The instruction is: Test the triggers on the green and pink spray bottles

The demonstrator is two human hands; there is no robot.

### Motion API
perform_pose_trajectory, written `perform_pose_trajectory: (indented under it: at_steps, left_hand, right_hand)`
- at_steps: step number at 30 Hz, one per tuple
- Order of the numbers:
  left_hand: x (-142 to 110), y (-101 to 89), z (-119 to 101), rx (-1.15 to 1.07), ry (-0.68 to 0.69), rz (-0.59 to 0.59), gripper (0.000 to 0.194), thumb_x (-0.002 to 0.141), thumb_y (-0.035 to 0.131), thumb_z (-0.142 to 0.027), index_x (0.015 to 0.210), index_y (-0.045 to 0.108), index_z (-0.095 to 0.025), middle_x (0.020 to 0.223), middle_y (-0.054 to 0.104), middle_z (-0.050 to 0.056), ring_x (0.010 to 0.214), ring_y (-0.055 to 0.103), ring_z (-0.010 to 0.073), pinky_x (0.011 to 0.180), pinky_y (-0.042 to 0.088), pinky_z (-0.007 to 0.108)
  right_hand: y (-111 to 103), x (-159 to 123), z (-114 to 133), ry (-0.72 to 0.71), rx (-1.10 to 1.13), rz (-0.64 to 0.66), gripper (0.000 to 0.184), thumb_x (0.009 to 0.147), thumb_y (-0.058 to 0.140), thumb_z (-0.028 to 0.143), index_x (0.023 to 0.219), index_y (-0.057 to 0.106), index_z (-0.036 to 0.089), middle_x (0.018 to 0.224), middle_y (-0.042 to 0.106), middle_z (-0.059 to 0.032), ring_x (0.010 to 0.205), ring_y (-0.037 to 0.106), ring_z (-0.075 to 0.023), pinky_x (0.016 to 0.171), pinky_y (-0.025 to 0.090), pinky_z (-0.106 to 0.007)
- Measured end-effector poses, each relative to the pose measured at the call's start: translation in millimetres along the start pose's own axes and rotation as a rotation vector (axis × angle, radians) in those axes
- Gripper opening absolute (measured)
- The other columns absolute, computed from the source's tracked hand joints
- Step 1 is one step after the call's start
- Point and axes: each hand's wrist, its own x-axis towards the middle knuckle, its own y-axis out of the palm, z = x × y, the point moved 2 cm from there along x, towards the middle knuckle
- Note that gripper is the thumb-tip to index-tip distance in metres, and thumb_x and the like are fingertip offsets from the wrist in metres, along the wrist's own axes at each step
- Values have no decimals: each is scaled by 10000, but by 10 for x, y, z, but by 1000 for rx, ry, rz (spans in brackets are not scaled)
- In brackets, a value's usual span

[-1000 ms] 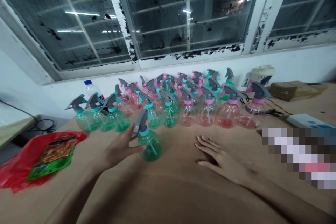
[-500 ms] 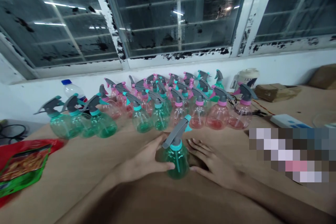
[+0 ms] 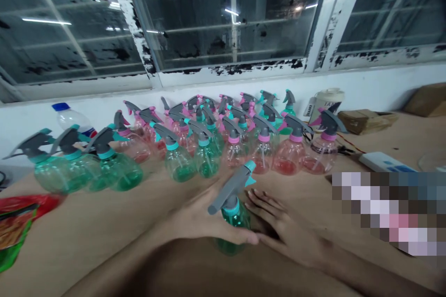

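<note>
**Green spray bottle (image 3: pixel 240 219) upright in left hand (image 3: pixel 200 218), nozzle aimed away and rightward**

The bottle is at the front middle of the counter (image 3: pixel 310 199), its long axis nearly vertical. Its gray spray head (image 3: pixel 228 191) slants up from the near left to a teal nozzle at the far right, with the teal trigger beneath. The left hand grips the body, thumb across the front; what is inside is largely hidden by that thumb. The right hand (image 3: pixel 284 225) is open and palm down, fingers spread, just beside the bottle; whether it touches is unclear.

Beyond, spray bottles stand in a crowd. Three green spray bottles (image 3: pixel 121 171) at the left have nozzles facing away and rightward. Two green ones (image 3: pixel 180 164) stand near the middle, and four pink spray bottles (image 3: pixel 288 158) run to the right, the rightmost nozzles facing away and leftward. Dip tubes show through several translucent bodies, with deeper color low down; liquid or tinted plastic, I cannot tell. Pink and green ones mix behind.

Behind the left group is a clear plastic bottle (image 3: pixel 74 121) with a blue cap. A white lettered container (image 3: pixel 329 101) stands at the back right, its contents not visible, near a cardboard box (image 3: pixel 364 123). A red plastic bag (image 3: pixel 49 205) and a snack packet (image 3: pixel 16 232) lie at the left edge.
</note>
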Motion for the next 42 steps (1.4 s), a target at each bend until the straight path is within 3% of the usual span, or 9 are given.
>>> perform_pose_trajectory:
  at_steps: [6, 14, 20, 24, 31, 36, 42]
  left_hand:
    - [53, 108, -101, 55, 213, -123, 422, 718, 607, -214, 1136, 559, -246, 1037, 632, 35, 932, 596, 216, 878, 462, 369]
    - [106, 61, 9, 44, 142, -251, 328, 759, 493, -224, 1078, 564, -251, 868, 655, 13, 560, 567, 146, 582, 499, 295]
    - [115, 48, -11, 60, 101, -273, 161, 759, 514, -262, 915, 539, -236, 728, 620, 3, 578, 576, 155, 563, 482, 280]
    - [112, 52, -41, 38, 114, -278, 52, 794, 500, -254, 831, 527, -229, 763, 615, 3, 678, 618, 159, 626, 501, 275]
    - [134, 63, -43, 41, 129, -286, 190, 796, 500, -283, 958, 587, -236, 903, 637, 41, 779, 608, 191, 749, 502, 331]
    - [120, 84, -13, 63, 52, -289, 168, 784, 478, -297, 898, 579, -226, 664, 537, -1, 556, 499, 154, 586, 474, 295]
    - [105, 88, -38, 98, 93, -310, 219, 776, 462, -280, 957, 581, -245, 691, 524, -5, 581, 488, 157, 610, 469, 290]
  right_hand:
    - [53, -10, -21, 2, -4, -23, 603, 901, 433, 500, 1425, 308, 229, 1471, 342, -37, 1369, 270, -232, 1113, 284, -447]
    - [28, -2, -1, -1, -38, 13, 598, 913, 402, 502, 1426, 296, 212, 1503, 246, -40, 1383, 223, -234, 1107, 288, -462]
    - [55, -8, -24, -17, -3, -43, 627, 900, 452, 480, 1440, 246, 235, 1495, 274, -41, 1377, 242, -234, 1105, 291, -459]
    - [29, -2, -15, -18, 1, -37, 636, 901, 445, 489, 1443, 232, 234, 1491, 288, -36, 1380, 233, -232, 1113, 273, -461]
    - [1, 6, -5, -14, 5, -29, 621, 902, 434, 502, 1434, 260, 232, 1490, 287, -35, 1379, 237, -226, 1114, 278, -452]
    - [10, 8, -13, -12, -38, 12, 620, 912, 387, 525, 1435, 260, 217, 1500, 255, -31, 1387, 207, -219, 1120, 258, -455]
    - [12, 7, -23, 0, -8, 15, 619, 910, 391, 527, 1437, 256, 233, 1504, 246, -28, 1387, 206, -217, 1119, 260, -452]
